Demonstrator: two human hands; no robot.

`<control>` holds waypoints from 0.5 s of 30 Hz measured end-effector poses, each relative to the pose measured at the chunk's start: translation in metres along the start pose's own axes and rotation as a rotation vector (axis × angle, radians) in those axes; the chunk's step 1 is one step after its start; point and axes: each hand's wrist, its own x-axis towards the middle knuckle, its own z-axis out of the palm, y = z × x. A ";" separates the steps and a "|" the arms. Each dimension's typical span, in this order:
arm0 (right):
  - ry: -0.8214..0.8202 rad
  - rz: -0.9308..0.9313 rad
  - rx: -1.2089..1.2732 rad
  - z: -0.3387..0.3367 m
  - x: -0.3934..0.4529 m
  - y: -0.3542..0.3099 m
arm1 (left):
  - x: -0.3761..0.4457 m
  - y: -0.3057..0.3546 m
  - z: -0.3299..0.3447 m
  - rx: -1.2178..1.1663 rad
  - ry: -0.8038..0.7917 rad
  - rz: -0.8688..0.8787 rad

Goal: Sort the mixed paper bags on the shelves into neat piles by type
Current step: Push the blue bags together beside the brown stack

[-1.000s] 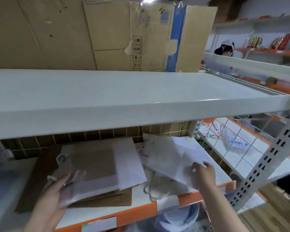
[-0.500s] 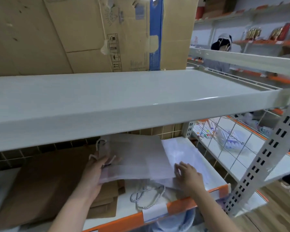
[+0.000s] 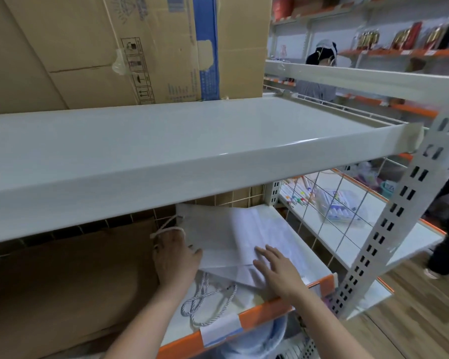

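I am watching the left hand (image 3: 175,257) gripping a white paper bag (image 3: 218,239) at its rope-handle end on the lower shelf (image 3: 246,313). The right hand (image 3: 278,270) is lying flat, fingers straight, on the white bags beside it. Brown bags (image 3: 70,275) are lying to the left.

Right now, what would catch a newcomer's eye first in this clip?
The broad white shelf across the middle, with a big cardboard box on it. Beneath it, the left hand grips a white paper bag while the right hand lies flat on the white pile; brown bags lie left.
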 end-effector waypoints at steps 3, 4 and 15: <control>0.009 -0.009 -0.151 0.006 -0.001 0.000 | -0.010 -0.001 -0.003 0.178 0.015 0.208; 0.006 0.004 -0.172 0.007 -0.001 0.001 | -0.011 -0.004 -0.002 0.192 -0.060 0.252; 0.029 0.088 -0.302 0.009 0.000 -0.020 | -0.021 -0.029 -0.001 -0.024 -0.225 0.230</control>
